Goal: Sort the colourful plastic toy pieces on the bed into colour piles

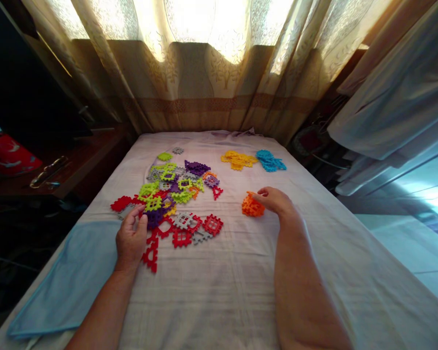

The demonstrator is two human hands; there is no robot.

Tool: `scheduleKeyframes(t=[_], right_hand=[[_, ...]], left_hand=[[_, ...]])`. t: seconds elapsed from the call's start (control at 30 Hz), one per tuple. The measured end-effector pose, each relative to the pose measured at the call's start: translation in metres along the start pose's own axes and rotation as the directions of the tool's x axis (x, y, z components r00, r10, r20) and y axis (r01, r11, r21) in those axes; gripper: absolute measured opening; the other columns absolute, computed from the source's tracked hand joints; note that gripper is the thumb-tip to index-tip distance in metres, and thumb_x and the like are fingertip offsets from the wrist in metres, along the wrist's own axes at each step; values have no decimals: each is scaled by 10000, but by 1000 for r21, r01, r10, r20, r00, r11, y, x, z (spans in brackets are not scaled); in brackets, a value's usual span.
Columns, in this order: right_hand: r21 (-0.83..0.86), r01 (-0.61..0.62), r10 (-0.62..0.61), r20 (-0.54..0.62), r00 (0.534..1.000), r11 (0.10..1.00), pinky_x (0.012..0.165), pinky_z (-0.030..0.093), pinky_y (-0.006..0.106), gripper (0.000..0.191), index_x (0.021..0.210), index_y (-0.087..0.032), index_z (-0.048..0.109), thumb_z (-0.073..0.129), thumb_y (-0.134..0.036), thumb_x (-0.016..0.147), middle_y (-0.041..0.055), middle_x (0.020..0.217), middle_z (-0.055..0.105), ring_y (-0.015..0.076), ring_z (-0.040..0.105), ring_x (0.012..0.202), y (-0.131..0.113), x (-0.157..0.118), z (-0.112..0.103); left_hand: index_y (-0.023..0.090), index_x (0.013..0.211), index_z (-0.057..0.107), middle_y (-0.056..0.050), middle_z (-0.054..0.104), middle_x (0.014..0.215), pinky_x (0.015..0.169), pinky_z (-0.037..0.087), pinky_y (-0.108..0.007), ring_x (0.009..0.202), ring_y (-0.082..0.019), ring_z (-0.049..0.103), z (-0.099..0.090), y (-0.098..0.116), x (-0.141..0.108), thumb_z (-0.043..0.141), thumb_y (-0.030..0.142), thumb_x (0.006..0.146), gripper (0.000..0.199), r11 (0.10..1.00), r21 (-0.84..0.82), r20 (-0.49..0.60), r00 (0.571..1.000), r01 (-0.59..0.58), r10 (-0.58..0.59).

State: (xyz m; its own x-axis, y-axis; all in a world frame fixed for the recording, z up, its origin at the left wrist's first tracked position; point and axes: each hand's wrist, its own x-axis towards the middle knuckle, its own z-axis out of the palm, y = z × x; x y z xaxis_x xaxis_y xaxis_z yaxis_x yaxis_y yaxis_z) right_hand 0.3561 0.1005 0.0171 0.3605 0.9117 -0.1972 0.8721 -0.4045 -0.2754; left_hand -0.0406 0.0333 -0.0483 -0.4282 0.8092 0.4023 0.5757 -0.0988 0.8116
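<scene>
Orange notched plastic pieces (252, 206) are sitting heaped right of centre on the pale cloth sheet (219, 301). The right hand (275, 200) is touching the heap, thumb and fingers close together; whether it is gripping a piece, I cannot tell. Beyond, flat yellow plastic pieces (237, 159) and blue plastic pieces (270, 161) are lying in separate piles, so separation by colour looks partial. Leftward, a mixed spread of red, grey, purple and lime-green plastic pieces (182, 197) is still awaiting sorting, seemingly, with some orange and yellow showing. Beside it, the left hand (130, 239) is curling loosely, thumb and fingertips slightly apart, apparently holding nothing.
</scene>
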Motion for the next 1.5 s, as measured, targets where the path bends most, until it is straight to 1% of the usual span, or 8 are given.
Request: scheduleKeyframes(t=[0.2, 0.4, 0.57, 0.7, 0.93, 1.1, 1.3, 1.5], right_hand=[[-57, 229, -235, -134, 963, 972, 946, 460, 386, 330, 1141, -276, 728, 535, -368, 890, 79, 1214, 698, 263, 605, 1153, -42, -15, 0], [-75, 521, -522, -4, 853, 850, 943, 460, 328, 365, 1226, -288, 690, 478, -304, 929, 55, 1220, 694, 219, 616, 1117, -111, -35, 41], [-131, 613, -617, 12, 787, 779, 957, 436, 379, 424, 1287, -273, 645, 504, -434, 921, 114, 1199, 658, 259, 579, 1128, -142, -46, 63], [-160, 582, -591, -10, 806, 797, 957, 425, 420, 428, 1229, -255, 665, 561, -478, 878, 135, 1222, 624, 291, 553, 1149, -150, -45, 66], [-246, 578, -594, 13, 804, 778, 882, 438, 382, 286, 1071, -201, 722, 498, -303, 925, 139, 1099, 688, 271, 604, 1070, -140, -50, 63], [-240, 524, -536, 17, 844, 817, 872, 447, 352, 276, 1062, -207, 722, 504, -308, 927, 119, 1137, 702, 254, 622, 1071, -118, -48, 36], [-114, 250, -258, -68, 964, 962, 821, 467, 310, 282, 1102, -248, 727, 529, -324, 915, 78, 1155, 716, 227, 653, 1040, -62, -17, 0], [-100, 67, -73, -62, 995, 993, 752, 464, 278, 296, 1088, -260, 748, 537, -290, 883, 64, 1095, 743, 219, 668, 1004, -20, 5, -5]], left_hand=[[211, 1159, 666, -83, 678, 1251, 1100, 432, -408, 1200, -235, 609, 1, 1, 0, 546, 446, 870, 391, 1000, -14, -1, 1000, -13, 13], [203, 1159, 664, -89, 671, 1264, 1107, 425, -413, 1208, -240, 605, 2, 1, 0, 536, 436, 874, 390, 1000, -20, 4, 1000, 7, -7], [204, 1152, 662, -83, 671, 1267, 1101, 434, -405, 1205, -232, 608, 2, 1, 1, 538, 408, 866, 372, 1000, -23, 7, 1000, 15, -15], [214, 1151, 660, -74, 672, 1261, 1100, 437, -399, 1199, -226, 610, 2, 2, 0, 545, 394, 864, 358, 1000, -29, 11, 1000, 11, -11], [205, 1139, 664, -84, 685, 1237, 1084, 452, -408, 1179, -231, 623, 2, 4, 1, 544, 397, 857, 362, 999, -33, -2, 1000, 8, -8], [198, 1138, 665, -87, 696, 1207, 1072, 461, -405, 1159, -229, 633, 3, 4, 1, 544, 397, 853, 368, 999, -40, 0, 1000, 8, -8], [198, 1148, 670, -88, 689, 1231, 1083, 450, -400, 1175, -230, 625, 2, 3, 1, 545, 407, 854, 382, 999, -28, 2, 1000, 17, -17], [193, 1164, 667, -92, 672, 1270, 1106, 427, -420, 1207, -241, 607, 2, 0, 1, 548, 425, 861, 400, 1000, -16, 13, 1000, 18, -17]])
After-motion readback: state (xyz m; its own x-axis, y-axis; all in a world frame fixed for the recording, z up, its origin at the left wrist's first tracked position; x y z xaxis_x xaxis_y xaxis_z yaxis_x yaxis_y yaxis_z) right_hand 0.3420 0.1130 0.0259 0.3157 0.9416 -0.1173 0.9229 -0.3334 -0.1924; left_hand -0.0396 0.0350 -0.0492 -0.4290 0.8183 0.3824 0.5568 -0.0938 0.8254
